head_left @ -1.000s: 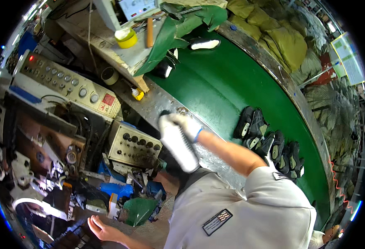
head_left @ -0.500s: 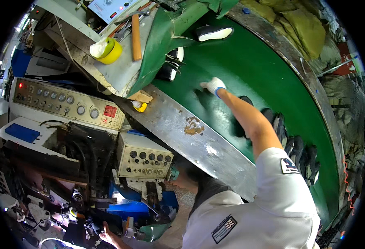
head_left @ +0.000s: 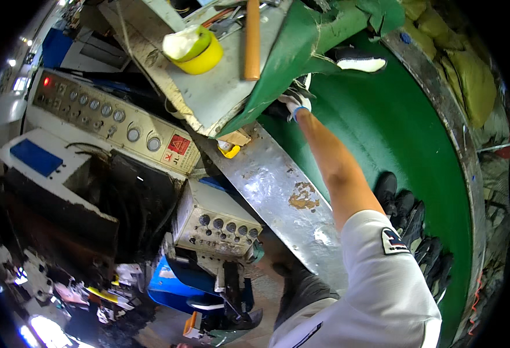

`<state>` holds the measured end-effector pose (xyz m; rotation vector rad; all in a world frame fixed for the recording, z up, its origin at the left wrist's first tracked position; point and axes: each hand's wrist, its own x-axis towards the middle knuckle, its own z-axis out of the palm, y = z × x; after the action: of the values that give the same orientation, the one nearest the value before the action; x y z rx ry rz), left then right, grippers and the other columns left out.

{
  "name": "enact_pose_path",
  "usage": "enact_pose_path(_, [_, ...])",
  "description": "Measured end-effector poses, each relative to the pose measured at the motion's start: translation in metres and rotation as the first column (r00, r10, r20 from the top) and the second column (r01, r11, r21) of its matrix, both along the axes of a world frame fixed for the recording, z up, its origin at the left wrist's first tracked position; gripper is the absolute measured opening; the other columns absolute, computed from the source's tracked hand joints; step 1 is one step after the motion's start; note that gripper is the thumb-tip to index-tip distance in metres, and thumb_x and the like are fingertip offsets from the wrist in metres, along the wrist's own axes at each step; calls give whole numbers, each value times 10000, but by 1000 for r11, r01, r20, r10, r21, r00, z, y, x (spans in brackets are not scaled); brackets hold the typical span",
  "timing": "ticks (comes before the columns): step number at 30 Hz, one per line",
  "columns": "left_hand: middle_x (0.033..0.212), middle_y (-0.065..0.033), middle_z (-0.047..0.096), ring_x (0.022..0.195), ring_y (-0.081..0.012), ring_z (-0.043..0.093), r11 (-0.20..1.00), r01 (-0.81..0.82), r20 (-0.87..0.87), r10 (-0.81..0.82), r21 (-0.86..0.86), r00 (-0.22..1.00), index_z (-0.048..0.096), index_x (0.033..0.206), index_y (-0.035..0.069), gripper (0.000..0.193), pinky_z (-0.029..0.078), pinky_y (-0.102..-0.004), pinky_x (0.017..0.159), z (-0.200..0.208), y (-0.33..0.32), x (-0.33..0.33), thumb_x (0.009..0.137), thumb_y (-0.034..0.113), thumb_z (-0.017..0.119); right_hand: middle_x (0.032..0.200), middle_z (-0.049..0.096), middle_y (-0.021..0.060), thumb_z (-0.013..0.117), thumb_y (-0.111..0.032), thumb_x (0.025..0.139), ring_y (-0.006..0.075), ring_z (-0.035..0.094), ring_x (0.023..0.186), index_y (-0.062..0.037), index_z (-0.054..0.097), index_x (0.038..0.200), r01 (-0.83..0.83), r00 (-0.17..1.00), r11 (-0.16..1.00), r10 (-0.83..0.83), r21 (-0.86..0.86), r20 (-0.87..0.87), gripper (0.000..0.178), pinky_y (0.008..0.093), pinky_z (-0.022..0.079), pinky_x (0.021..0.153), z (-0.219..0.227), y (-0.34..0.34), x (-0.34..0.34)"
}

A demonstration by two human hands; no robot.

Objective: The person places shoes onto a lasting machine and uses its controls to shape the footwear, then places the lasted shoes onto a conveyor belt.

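My right hand [head_left: 297,105], in a white glove with a blue band at the wrist, reaches to the torn edge of a green sheet [head_left: 319,37]. Its fingers look closed on a black shoe [head_left: 276,110], partly hidden beneath the hanging strips. Just beyond lies a black shoe with a white sole [head_left: 361,60] on the green belt [head_left: 376,122]. Several dark shoes [head_left: 404,210] rest in a row beside my right arm. Only a sliver of skin, perhaps my left hand [head_left: 179,345], shows at the lower edge, its fingers out of sight.
A metal ledge [head_left: 290,191] borders the belt. A hammer [head_left: 252,40] and yellow tape rolls [head_left: 200,55] lie on the bench above. At left stand a control panel [head_left: 110,119] and a box with knobs [head_left: 220,223]; a blue bin [head_left: 168,284] sits below.
My right hand has moved from over the open belt to the shoe by the torn sheet. My left hand, earlier at the machine, has nearly left the picture. The view has shifted.
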<state>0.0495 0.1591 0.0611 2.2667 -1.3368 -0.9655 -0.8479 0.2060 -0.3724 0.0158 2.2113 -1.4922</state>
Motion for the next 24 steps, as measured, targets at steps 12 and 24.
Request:
enact_pose_path(12, [1020,-94,710,925,-155,661,914,222,-243,-313,-339,918,680,1152,-67,289,520,-270,823,14,-48,-98,942,131,688,1323,601,179,743,-293,861,348,580,1218,-27,476,1414,518,292,377,765,-767,574,670,470,479,1054,252,118,414])
enact_pose_path(24, [893,-56,715,776,-154,692,932,360,-809,-237,-34,537,693,1004,-2,184,589,-324,732,-5,-111,-72,893,137,737,1157,663,60,608,-181,989,157,646,998,-32,588,1286,-55,399,638,719,-768,568,333,315,544,885,416,-19,627])
